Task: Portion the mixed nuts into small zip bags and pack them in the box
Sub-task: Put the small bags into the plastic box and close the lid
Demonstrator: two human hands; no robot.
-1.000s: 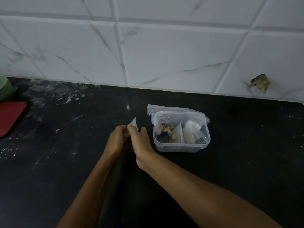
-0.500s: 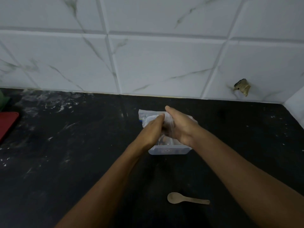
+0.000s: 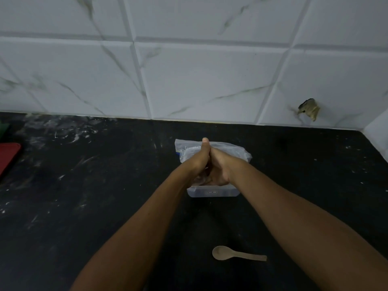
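Note:
A clear plastic box stands on the black counter, near the wall. My left hand and my right hand are pressed side by side and reach down into it, fingers curled around a small zip bag of nuts that is almost wholly hidden between them. Only the box's front wall shows below my hands. A larger clear zip bag lies crumpled behind the box, against its far side.
A small wooden spoon lies on the counter in front of the box, bowl to the left. A red board sits at the left edge. The tiled wall runs behind, with a side wall at the right.
My hands, which held a small zip bag left of the box a second ago, have moved right and down into the box. The view has shifted down, bringing the spoon into sight.

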